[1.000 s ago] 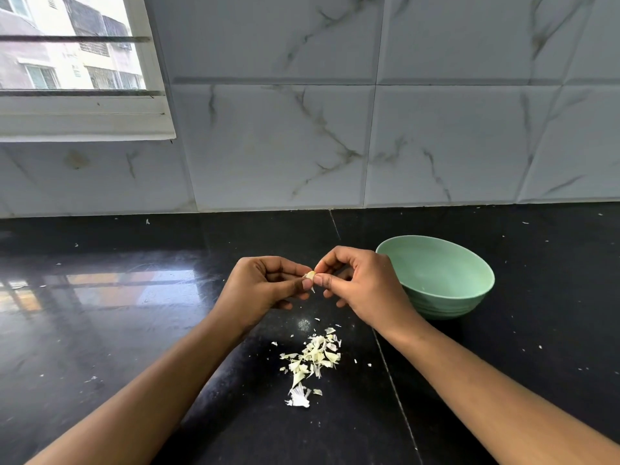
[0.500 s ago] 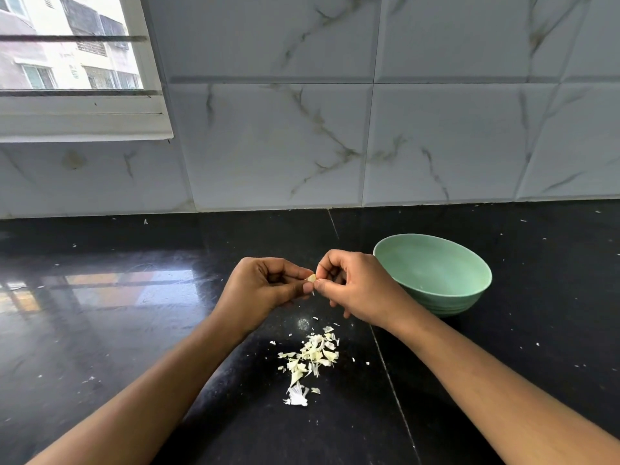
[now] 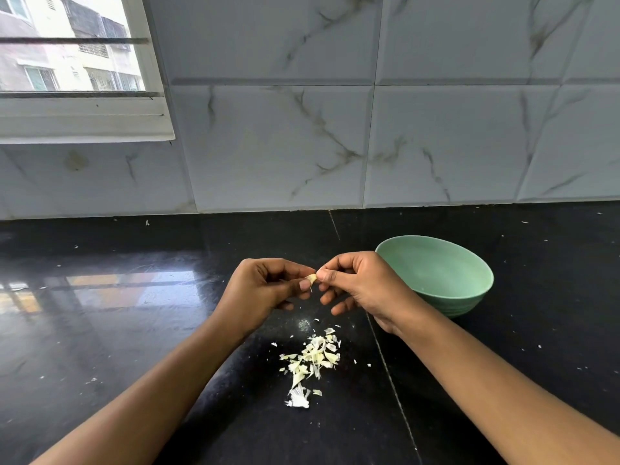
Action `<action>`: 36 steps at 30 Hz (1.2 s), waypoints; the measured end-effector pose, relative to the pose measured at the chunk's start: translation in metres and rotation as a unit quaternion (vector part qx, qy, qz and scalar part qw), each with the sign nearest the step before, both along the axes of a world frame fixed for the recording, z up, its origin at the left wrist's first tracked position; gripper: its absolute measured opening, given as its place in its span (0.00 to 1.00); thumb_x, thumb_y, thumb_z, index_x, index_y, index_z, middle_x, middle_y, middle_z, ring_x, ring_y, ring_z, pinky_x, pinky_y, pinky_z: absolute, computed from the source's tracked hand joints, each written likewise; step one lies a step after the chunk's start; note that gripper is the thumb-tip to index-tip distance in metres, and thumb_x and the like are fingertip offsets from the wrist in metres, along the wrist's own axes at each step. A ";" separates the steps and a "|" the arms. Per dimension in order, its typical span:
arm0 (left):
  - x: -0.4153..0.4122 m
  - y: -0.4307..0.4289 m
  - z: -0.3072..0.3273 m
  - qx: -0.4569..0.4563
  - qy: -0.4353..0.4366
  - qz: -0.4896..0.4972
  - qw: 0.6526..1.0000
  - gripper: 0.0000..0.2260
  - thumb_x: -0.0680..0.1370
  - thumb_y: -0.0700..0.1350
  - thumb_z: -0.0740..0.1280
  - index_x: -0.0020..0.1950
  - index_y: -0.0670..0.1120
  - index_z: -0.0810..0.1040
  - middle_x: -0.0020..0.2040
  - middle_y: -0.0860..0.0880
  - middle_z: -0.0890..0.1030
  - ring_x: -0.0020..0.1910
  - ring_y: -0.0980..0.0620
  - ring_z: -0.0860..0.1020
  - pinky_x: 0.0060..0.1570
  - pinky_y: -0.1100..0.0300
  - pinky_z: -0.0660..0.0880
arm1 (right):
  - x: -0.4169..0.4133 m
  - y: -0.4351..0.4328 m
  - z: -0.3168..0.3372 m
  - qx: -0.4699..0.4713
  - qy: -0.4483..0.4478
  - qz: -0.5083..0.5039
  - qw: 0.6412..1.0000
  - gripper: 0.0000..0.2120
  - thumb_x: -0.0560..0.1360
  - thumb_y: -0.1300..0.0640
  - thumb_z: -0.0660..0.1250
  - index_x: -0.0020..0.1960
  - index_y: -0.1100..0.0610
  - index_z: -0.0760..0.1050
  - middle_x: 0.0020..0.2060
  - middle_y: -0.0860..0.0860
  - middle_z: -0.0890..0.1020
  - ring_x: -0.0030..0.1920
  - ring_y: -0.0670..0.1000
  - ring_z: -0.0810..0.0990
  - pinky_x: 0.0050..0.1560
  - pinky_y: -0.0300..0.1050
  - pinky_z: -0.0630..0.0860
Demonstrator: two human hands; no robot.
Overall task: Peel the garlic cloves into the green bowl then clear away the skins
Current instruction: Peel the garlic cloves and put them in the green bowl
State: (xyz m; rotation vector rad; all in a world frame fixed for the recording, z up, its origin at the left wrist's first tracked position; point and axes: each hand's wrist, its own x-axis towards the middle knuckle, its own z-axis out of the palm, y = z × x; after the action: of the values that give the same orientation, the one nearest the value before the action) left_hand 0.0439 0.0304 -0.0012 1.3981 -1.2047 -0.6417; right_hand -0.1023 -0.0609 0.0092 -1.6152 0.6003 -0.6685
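Note:
A small pale garlic clove is pinched between the thumb and fingers of my left hand. My right hand meets it from the right, thumb and forefinger closed on the clove's tip. Both hands hover above the black counter. The green bowl stands just right of my right hand; the visible part of its inside shows no cloves. A heap of pale garlic skins lies on the counter below the hands.
The black stone counter carries scattered tiny skin flecks. A marble-tiled wall runs along the back. A window sits at the upper left.
Both hands stay together on the clove. My right hand's lower fingers have spread a little. The skin heap and bowl have not moved.

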 end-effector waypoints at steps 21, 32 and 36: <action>-0.007 0.000 -0.003 -0.037 0.010 0.005 0.999 0.08 0.71 0.37 0.72 0.44 0.50 0.84 0.39 0.49 0.86 0.38 0.57 0.83 0.36 0.65 0.78 | 0.008 0.004 -0.010 -0.062 0.013 -0.049 0.997 0.09 0.77 0.63 0.63 0.38 0.57 0.73 0.30 0.52 0.73 0.26 0.44 0.70 0.22 0.38 0.69; -0.015 -0.002 -0.008 -0.099 -0.021 0.053 0.993 0.09 0.67 0.38 0.76 0.44 0.47 0.84 0.38 0.50 0.85 0.37 0.57 0.83 0.37 0.69 0.76 | 0.010 0.009 -0.012 -0.029 -0.035 -0.039 0.998 0.07 0.77 0.63 0.63 0.40 0.58 0.73 0.28 0.45 0.79 0.26 0.44 0.69 0.21 0.36 0.68; -0.014 -0.003 -0.006 -0.107 -0.001 0.064 0.992 0.08 0.68 0.39 0.75 0.45 0.46 0.84 0.39 0.50 0.85 0.38 0.55 0.83 0.36 0.67 0.77 | 0.009 0.008 -0.012 -0.041 -0.005 -0.040 0.998 0.07 0.77 0.62 0.63 0.40 0.58 0.74 0.27 0.47 0.75 0.27 0.45 0.70 0.22 0.38 0.68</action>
State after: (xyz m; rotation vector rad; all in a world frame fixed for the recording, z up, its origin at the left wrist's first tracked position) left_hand 0.0302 0.0276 -0.0076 1.2836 -1.1384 -0.4094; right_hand -0.0930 -0.0526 -0.0031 -1.6700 0.6398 -0.7685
